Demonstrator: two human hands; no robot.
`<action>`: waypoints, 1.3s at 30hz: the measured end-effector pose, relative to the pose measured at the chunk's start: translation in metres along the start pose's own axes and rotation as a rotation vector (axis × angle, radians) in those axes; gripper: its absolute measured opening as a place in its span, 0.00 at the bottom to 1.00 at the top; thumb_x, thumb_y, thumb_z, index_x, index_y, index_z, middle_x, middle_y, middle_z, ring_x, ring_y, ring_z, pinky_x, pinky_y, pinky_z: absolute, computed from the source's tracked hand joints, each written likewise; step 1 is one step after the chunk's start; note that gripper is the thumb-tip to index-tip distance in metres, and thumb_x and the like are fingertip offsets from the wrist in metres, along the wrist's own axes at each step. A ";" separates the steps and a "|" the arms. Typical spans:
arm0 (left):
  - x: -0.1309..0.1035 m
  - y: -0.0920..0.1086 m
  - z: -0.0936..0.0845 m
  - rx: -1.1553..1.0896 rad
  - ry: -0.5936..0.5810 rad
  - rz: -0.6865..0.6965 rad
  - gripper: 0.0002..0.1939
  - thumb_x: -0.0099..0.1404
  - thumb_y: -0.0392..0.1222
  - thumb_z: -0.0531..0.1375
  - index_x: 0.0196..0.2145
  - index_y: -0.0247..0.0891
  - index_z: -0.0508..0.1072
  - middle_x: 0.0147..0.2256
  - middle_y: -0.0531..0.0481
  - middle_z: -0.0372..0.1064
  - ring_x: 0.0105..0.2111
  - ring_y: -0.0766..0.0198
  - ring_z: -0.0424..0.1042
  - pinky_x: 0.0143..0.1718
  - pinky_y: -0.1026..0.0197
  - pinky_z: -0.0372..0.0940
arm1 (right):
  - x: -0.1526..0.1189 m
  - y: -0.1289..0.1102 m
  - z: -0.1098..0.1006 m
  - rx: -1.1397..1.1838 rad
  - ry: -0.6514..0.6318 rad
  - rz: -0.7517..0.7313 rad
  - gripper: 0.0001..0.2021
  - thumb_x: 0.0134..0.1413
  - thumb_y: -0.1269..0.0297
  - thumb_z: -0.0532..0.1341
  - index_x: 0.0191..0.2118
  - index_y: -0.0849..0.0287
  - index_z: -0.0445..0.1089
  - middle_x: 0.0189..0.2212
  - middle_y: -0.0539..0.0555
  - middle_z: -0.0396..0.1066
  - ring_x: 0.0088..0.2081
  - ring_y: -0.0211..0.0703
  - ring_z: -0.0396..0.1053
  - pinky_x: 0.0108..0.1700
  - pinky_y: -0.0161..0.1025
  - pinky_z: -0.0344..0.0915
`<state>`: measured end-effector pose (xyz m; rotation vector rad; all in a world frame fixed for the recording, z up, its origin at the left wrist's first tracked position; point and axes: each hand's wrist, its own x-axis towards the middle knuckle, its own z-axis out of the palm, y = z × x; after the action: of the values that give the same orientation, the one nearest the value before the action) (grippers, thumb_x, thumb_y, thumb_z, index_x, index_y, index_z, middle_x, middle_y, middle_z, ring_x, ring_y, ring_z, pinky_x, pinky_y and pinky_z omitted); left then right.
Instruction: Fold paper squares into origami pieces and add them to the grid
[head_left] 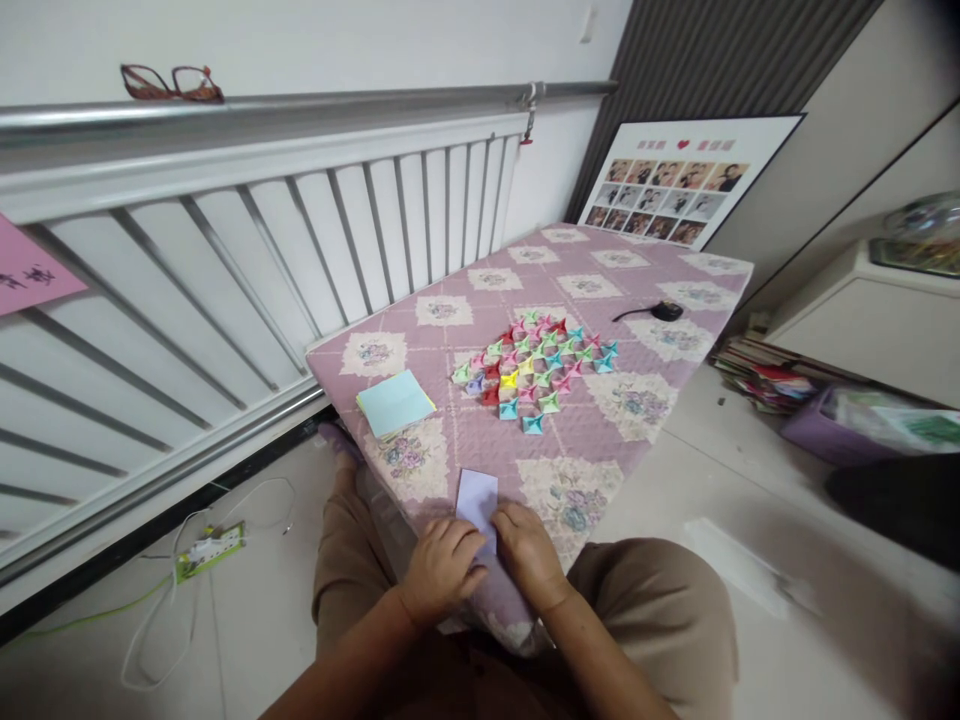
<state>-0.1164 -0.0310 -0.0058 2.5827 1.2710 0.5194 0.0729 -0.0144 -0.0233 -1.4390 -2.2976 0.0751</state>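
A folded piece of lavender paper (478,497) lies at the near corner of the table, between my two hands. My left hand (442,560) presses on its lower left part with curled fingers. Along its right edge, my right hand (527,548) has its fingers closed on the paper. The paper's lower end is partly covered by the hands. Farther up the table stand several small folded paper pieces (510,380) in red, pink, green, yellow and blue, set in rows. To the left lies a stack of square paper sheets (395,403), light blue on top.
A purple floral cloth covers the table (480,435). A black corded object (666,311) lies near its right edge. The white radiator (300,260) borders the left side, with glasses (172,85) on the pipe above. A power strip (212,550) with cables lies on the floor.
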 end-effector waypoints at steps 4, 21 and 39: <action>-0.002 -0.012 -0.001 -0.020 0.022 -0.111 0.21 0.61 0.39 0.57 0.53 0.40 0.66 0.50 0.44 0.65 0.48 0.53 0.63 0.50 0.51 0.57 | -0.010 0.012 0.001 0.089 0.078 -0.022 0.11 0.55 0.78 0.52 0.37 0.58 0.69 0.36 0.54 0.70 0.40 0.44 0.66 0.44 0.41 0.61; 0.023 -0.013 0.006 -0.089 -0.006 -0.413 0.07 0.63 0.41 0.58 0.31 0.41 0.75 0.39 0.48 0.70 0.43 0.57 0.65 0.48 0.51 0.55 | -0.007 0.009 -0.008 0.207 0.094 0.209 0.05 0.58 0.64 0.59 0.32 0.56 0.72 0.39 0.54 0.69 0.45 0.48 0.63 0.47 0.44 0.57; 0.058 -0.009 -0.012 0.138 -0.250 -0.534 0.16 0.67 0.49 0.54 0.34 0.38 0.76 0.38 0.44 0.73 0.41 0.54 0.70 0.42 0.54 0.58 | 0.010 -0.002 -0.003 -0.026 0.131 0.410 0.14 0.57 0.57 0.61 0.23 0.57 0.69 0.31 0.54 0.67 0.38 0.47 0.61 0.38 0.41 0.52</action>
<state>-0.0950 0.0206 0.0142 2.1727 1.8511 0.0085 0.0681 -0.0073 -0.0168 -1.8496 -1.8776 0.0690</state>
